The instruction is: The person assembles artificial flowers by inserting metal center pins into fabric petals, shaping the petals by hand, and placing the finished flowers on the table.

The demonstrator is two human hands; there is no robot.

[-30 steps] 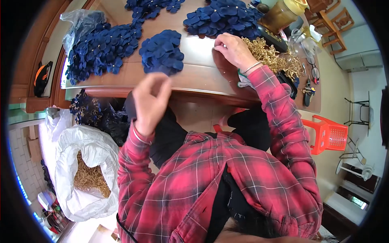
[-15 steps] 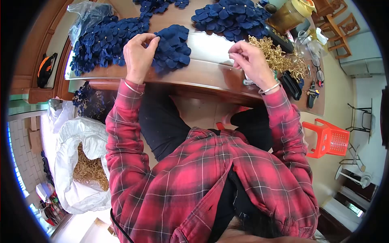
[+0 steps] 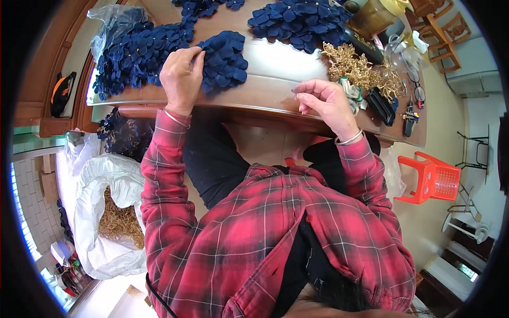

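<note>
My left hand (image 3: 181,77) is closed in a pinch, its fingertips at the left edge of a bunch of dark blue fabric petals (image 3: 225,62) near the table's front edge. What sits between those fingertips is too small to make out. Over the front edge of the table, my right hand (image 3: 330,106) has its thumb and forefinger brought together. Anything in that pinch is too fine to see. Gold wiry stems (image 3: 347,66) lie in a tangle just beyond the right hand, with a white and green item (image 3: 350,90) close to its fingers.
Blue flower heaps cover the table's left (image 3: 140,53) and back (image 3: 299,24). A black case (image 3: 380,106), cutters (image 3: 410,121) and a yellow-lidded jug (image 3: 374,18) stand at right. A white sack (image 3: 87,212) of gold stems is at my left; a red stool (image 3: 432,177) at right.
My right hand has come toward me, away from the gold stems, uncovering the white and green item. My left hand stays at the blue petals, having shifted only slightly.
</note>
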